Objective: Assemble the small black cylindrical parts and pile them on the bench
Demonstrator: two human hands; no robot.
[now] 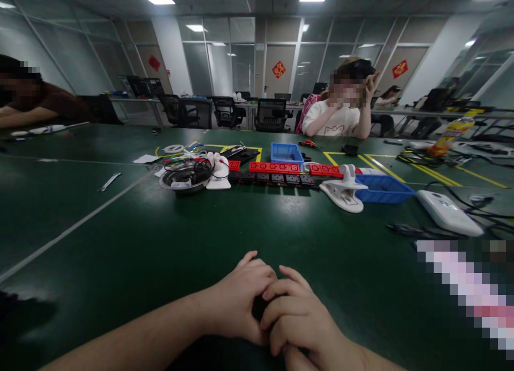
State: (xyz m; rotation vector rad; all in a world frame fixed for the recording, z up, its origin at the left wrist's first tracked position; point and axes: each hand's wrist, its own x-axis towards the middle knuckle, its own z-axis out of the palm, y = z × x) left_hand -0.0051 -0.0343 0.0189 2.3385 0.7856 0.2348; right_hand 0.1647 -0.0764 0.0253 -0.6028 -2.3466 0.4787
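My left hand (241, 296) rests low over the near part of the green table (180, 232), its fingers bent and pressed together, with the tips hidden. Against it lies my right hand (301, 312), fingers loosely curled with gaps between them, the tips meeting my left hand. Between the palms is a dark gap, and no object shows in either hand. Farther off stand a red power strip (274, 168) and a row of black socket modules (275, 179). A white clamp (347, 191) is at their right end, and another white clamp (219, 173) at their left.
A metal bowl (182, 186) holds dark parts. Blue trays (381, 190) (286, 152), a wrench (109, 182), a white box-shaped device (450, 213), cables (417, 231) and a yellow bottle (453, 133) are on the table. A person (339, 100) sits opposite; another person (40, 98) is at left.
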